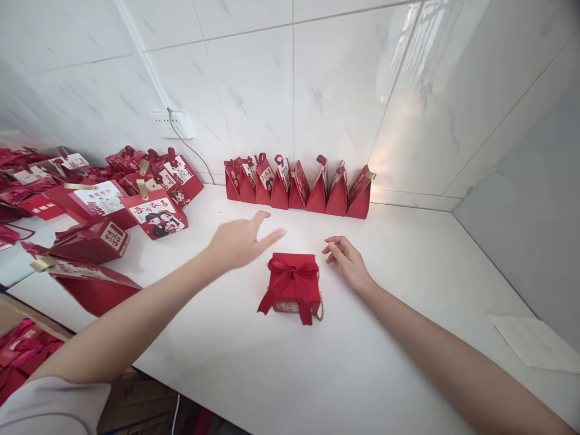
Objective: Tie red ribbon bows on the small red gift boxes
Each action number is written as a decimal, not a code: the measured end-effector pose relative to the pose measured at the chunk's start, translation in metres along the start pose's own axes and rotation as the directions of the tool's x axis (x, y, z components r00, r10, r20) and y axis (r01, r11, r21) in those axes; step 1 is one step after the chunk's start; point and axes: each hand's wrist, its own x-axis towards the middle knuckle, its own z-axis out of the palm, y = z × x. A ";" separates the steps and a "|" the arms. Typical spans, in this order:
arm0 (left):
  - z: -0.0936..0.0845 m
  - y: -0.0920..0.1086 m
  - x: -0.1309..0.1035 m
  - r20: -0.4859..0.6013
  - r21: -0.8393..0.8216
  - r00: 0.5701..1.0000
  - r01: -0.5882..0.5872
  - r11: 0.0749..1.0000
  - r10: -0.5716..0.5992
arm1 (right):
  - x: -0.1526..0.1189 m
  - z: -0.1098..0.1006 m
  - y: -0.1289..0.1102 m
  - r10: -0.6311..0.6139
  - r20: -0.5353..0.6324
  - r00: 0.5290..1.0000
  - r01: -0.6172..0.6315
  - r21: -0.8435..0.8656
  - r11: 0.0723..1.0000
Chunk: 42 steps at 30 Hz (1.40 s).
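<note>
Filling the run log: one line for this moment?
left hand: open, above table | right hand: open, beside red ribbon-tied gift box | white table

Small red gift box (293, 285) with tied ribbon bow on top, upright on the white tabletop.

Red paper box (290, 289), satin ribbon (290, 275); glossy tile wall (335, 90); smooth white table (408, 290).
</note>
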 end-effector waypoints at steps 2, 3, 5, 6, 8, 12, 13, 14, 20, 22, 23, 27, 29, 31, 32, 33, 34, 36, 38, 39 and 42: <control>-0.021 -0.007 0.015 0.173 -0.028 0.985 -0.025 0.999 0.030 | 0.000 0.001 -0.003 0.000 -0.001 1.000 0.000 0.024 1.000; -0.030 -0.009 0.021 0.272 -0.054 0.961 -0.044 0.998 0.057 | -0.001 0.001 -0.005 -0.002 0.000 1.000 0.002 0.039 0.999; -0.041 -0.012 0.028 0.385 -0.128 0.914 -0.083 0.988 0.127 | -0.001 0.001 -0.010 -0.014 0.004 1.000 0.014 0.071 0.997; -0.044 -0.012 0.030 0.403 -0.172 0.900 -0.104 0.980 0.166 | -0.001 0.001 -0.014 -0.022 0.004 1.000 0.022 0.086 0.996; -0.042 -0.009 0.029 0.397 -0.265 0.881 -0.158 0.951 0.257 | -0.002 0.000 -0.024 -0.041 0.010 0.999 0.040 0.108 0.993; -0.027 0.000 0.023 0.438 -0.385 0.776 -0.294 0.875 0.454 | -0.007 -0.003 -0.051 -0.109 0.132 0.985 0.091 0.141 0.986; -0.023 0.001 0.022 0.458 -0.383 0.748 -0.321 0.866 0.480 | -0.009 -0.003 -0.059 -0.124 0.172 0.977 0.104 0.121 0.987; -0.019 0.002 0.021 0.474 -0.371 0.730 -0.341 0.864 0.492 | -0.012 -0.004 -0.066 -0.129 0.215 0.968 0.113 0.084 0.990; -0.005 0.002 0.023 0.473 -0.361 0.722 -0.363 0.859 0.505 | -0.023 -0.004 -0.089 -0.007 0.409 0.912 0.050 -0.095 0.994; -0.004 0.002 0.024 0.473 -0.384 0.708 -0.371 0.846 0.525 | -0.025 -0.004 -0.093 0.047 0.450 0.892 -0.005 -0.094 0.996; -0.003 0.002 0.025 0.473 -0.400 0.698 -0.373 0.837 0.537 | -0.025 -0.005 -0.094 0.069 0.474 0.878 -0.033 -0.083 0.996; -0.002 0.003 0.027 0.446 -0.495 0.662 -0.378 0.782 0.603 | -0.025 -0.007 -0.100 0.084 0.577 0.813 -0.095 -0.011 0.995; -0.001 0.002 0.029 0.415 -0.539 0.655 -0.382 0.751 0.631 | -0.024 -0.008 -0.102 0.078 0.602 0.795 -0.105 0.010 0.994; -0.001 0.001 0.032 0.396 -0.565 0.645 -0.390 0.727 0.654 | -0.024 -0.009 -0.103 0.083 0.617 0.783 -0.112 0.008 0.994; 0.000 0.000 0.033 0.394 -0.571 0.641 -0.391 0.722 0.659 | -0.024 -0.010 -0.103 0.087 0.621 0.779 -0.114 0.003 0.993; 0.000 0.000 0.034 0.402 -0.573 0.638 -0.385 0.724 0.657 | -0.023 -0.012 -0.103 0.092 0.623 0.777 -0.118 0.000 0.993; 0.000 -0.001 0.034 0.421 -0.574 0.633 -0.368 0.731 0.649 | -0.022 -0.013 -0.103 0.100 0.620 0.778 -0.126 -0.001 0.992; 0.002 -0.001 0.035 0.483 -0.588 0.612 -0.303 0.750 0.626 | -0.021 -0.017 -0.103 0.118 0.604 0.788 -0.136 -0.016 0.991; 0.004 -0.001 0.035 0.537 -0.618 0.573 -0.233 0.751 0.619 | -0.019 -0.020 -0.103 0.134 0.585 0.800 -0.114 -0.072 0.991; 0.005 -0.001 0.036 0.551 -0.634 0.554 -0.208 0.745 0.624 | -0.019 -0.021 -0.104 0.141 0.586 0.798 -0.095 -0.109 0.989; 0.009 0.001 0.038 0.552 -0.686 0.505 -0.178 0.706 0.664 | -0.017 -0.024 -0.105 0.148 0.647 0.748 -0.067 -0.148 0.987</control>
